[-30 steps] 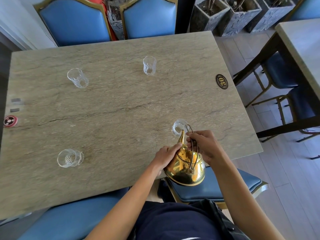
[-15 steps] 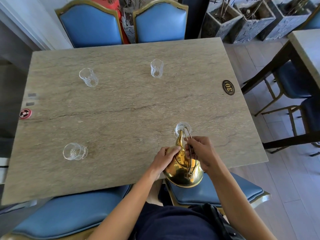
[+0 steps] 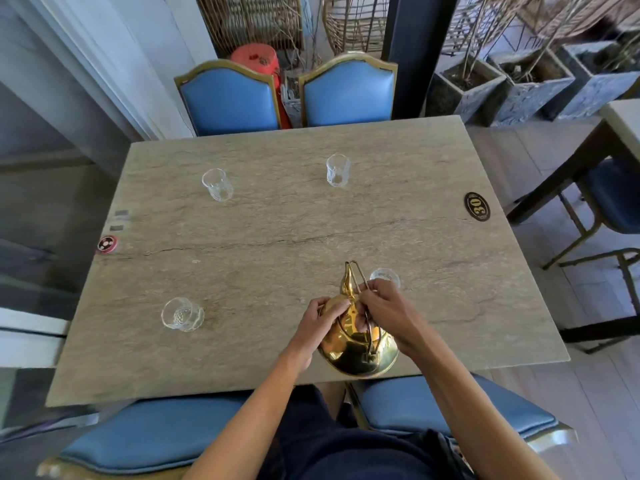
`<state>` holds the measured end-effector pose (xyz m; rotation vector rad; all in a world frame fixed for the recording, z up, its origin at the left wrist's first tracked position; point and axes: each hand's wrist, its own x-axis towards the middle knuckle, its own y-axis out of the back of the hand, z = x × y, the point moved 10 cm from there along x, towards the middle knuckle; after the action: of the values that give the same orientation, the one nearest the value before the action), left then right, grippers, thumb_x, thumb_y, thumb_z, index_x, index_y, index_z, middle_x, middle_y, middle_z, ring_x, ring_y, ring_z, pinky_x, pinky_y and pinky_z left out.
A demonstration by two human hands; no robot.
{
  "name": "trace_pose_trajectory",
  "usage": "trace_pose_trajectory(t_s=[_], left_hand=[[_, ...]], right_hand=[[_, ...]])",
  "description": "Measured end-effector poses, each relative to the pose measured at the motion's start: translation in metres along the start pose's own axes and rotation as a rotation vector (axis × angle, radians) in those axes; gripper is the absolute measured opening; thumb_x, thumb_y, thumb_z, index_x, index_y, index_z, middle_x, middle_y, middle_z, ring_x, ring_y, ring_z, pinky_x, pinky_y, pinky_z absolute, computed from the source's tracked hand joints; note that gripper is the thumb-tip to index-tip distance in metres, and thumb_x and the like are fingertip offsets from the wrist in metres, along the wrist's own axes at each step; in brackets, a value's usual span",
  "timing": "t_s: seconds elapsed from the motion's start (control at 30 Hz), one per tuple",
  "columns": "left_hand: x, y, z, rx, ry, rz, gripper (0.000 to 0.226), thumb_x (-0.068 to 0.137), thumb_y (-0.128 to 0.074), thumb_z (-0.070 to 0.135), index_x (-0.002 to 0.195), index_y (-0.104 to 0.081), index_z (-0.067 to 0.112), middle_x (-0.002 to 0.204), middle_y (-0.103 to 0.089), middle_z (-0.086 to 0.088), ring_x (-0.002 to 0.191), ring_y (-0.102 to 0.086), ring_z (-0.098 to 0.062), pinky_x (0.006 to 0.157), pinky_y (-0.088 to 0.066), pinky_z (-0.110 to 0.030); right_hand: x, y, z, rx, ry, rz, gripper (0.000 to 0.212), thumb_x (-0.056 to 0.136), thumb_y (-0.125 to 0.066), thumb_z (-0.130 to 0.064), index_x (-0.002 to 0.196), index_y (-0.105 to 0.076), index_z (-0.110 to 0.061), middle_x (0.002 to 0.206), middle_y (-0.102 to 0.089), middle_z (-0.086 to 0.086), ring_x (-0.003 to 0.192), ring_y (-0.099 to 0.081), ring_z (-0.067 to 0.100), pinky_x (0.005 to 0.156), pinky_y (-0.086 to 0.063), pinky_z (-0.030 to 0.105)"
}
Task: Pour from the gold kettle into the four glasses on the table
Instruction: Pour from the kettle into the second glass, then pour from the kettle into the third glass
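The gold kettle point(image 3: 356, 344) is held above the table's near edge, its spout pointing away from me. My right hand point(image 3: 384, 315) grips its wire handle; my left hand point(image 3: 320, 318) presses on the lid and the body's left side. A clear glass point(image 3: 385, 277) stands just right of the spout tip, partly hidden by my right hand. Another glass point(image 3: 181, 314) sits near left. Two more stand farther off, a far-left glass point(image 3: 217, 184) and a far-middle glass point(image 3: 338, 170).
The stone table point(image 3: 277, 237) carries an oval number plate point(image 3: 477, 206) at the right and a small round red disc point(image 3: 106, 244) at the left edge. Blue chairs point(image 3: 228, 97) stand behind and below me. Another table point(image 3: 620, 123) and planters stand to the right.
The kettle's spout has come away from over the near-right glass to its left and the kettle is less tipped. My view has tilted up, showing more of the room.
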<state>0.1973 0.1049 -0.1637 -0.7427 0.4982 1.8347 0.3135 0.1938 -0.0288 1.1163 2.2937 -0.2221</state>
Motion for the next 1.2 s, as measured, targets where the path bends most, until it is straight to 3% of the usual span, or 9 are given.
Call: trace_pose_trajectory(t_s=[0.07, 0.23, 0.33, 0.47, 0.6, 0.73, 0.9, 1.03, 1.2], left_hand=[[0.003, 0.011, 0.013, -0.003, -0.034, 0.021, 0.085, 0.075, -0.085, 0.068, 0.137, -0.054, 0.02, 0.127, -0.073, -0.007, 0.115, -0.074, -0.02, 0.095, -0.059, -0.034], [0.017, 0.032, 0.057, 0.027, -0.116, 0.032, 0.103, 0.062, -0.089, 0.078, 0.139, -0.055, 0.018, 0.126, -0.076, -0.009, 0.117, -0.075, -0.024, 0.109, -0.057, -0.047], [0.032, 0.039, 0.086, 0.023, -0.128, 0.007, 0.082, 0.078, -0.085, 0.066, 0.138, -0.054, 0.019, 0.126, -0.073, -0.007, 0.117, -0.072, -0.022, 0.101, -0.059, -0.038], [0.058, 0.045, 0.125, 0.014, -0.174, -0.032, 0.094, 0.07, -0.085, 0.074, 0.141, -0.059, 0.019, 0.125, -0.075, -0.005, 0.113, -0.074, -0.019, 0.087, -0.06, -0.03], [0.086, 0.052, 0.156, -0.036, -0.191, -0.063, 0.086, 0.072, -0.084, 0.065, 0.138, -0.051, 0.02, 0.131, -0.068, -0.003, 0.116, -0.07, -0.017, 0.098, -0.059, -0.035], [0.119, 0.054, 0.179, -0.075, -0.203, -0.1, 0.087, 0.07, -0.083, 0.063, 0.136, -0.052, 0.017, 0.122, -0.07, -0.004, 0.107, -0.071, -0.017, 0.086, -0.059, -0.032], [0.166, 0.056, 0.193, -0.058, -0.152, -0.085, 0.097, 0.06, -0.084, 0.074, 0.133, -0.057, 0.017, 0.12, -0.074, -0.009, 0.108, -0.075, -0.024, 0.099, -0.063, -0.046], [0.201, 0.055, 0.199, -0.013, -0.121, -0.079, 0.087, 0.07, -0.08, 0.076, 0.122, -0.073, 0.007, 0.109, -0.083, -0.012, 0.102, -0.08, -0.03, 0.098, -0.064, -0.049], [0.229, 0.053, 0.203, -0.006, -0.084, -0.079, 0.055, 0.081, -0.072, 0.073, 0.09, -0.07, 0.018, 0.082, -0.07, -0.009, 0.078, -0.067, -0.025, 0.078, -0.052, -0.04]], right_hand=[[0.004, -0.004, -0.015, -0.05, 0.035, -0.001, 0.024, 0.098, -0.044, -0.005, 0.097, -0.057, 0.015, 0.067, -0.061, 0.015, 0.06, -0.063, 0.026, 0.062, -0.054, 0.037], [0.022, -0.007, -0.054, -0.192, 0.072, -0.001, 0.03, 0.099, -0.042, -0.009, 0.095, -0.06, 0.015, 0.071, -0.066, 0.023, 0.06, -0.065, 0.026, 0.056, -0.049, 0.027], [0.044, -0.004, -0.075, -0.196, 0.086, 0.028, 0.026, 0.1, -0.046, -0.011, 0.086, -0.063, 0.003, 0.068, -0.065, 0.019, 0.06, -0.063, 0.028, 0.059, -0.047, 0.034], [0.071, 0.005, -0.113, -0.213, 0.115, 0.092, 0.026, 0.1, -0.05, -0.015, 0.081, -0.063, -0.002, 0.064, -0.062, 0.011, 0.055, -0.06, 0.019, 0.057, -0.046, 0.03], [0.101, 0.008, -0.144, -0.205, 0.117, 0.138, 0.032, 0.097, -0.049, -0.007, 0.067, -0.057, -0.002, 0.045, -0.056, 0.007, 0.035, -0.053, 0.014, 0.045, -0.038, 0.026], [0.14, 0.018, -0.162, -0.208, 0.106, 0.176, 0.035, 0.098, -0.05, -0.007, 0.064, -0.055, -0.005, 0.044, -0.055, 0.006, 0.034, -0.053, 0.014, 0.039, -0.038, 0.023], [0.191, 0.029, -0.176, -0.227, 0.067, 0.199, 0.027, 0.098, -0.051, -0.007, 0.072, -0.056, -0.001, 0.052, -0.049, 0.01, 0.031, -0.051, 0.013, 0.036, -0.035, 0.021], [0.234, 0.036, -0.177, -0.205, 0.008, 0.188, 0.023, 0.097, -0.053, -0.005, 0.075, -0.055, 0.0, 0.054, -0.049, 0.009, 0.034, -0.048, 0.014, 0.044, -0.035, 0.03], [0.28, 0.045, -0.171, -0.137, -0.055, 0.197, 0.015, 0.098, -0.052, -0.003, 0.1, -0.06, 0.01, 0.062, -0.048, 0.007, 0.037, -0.045, 0.01, 0.036, -0.039, 0.025]])
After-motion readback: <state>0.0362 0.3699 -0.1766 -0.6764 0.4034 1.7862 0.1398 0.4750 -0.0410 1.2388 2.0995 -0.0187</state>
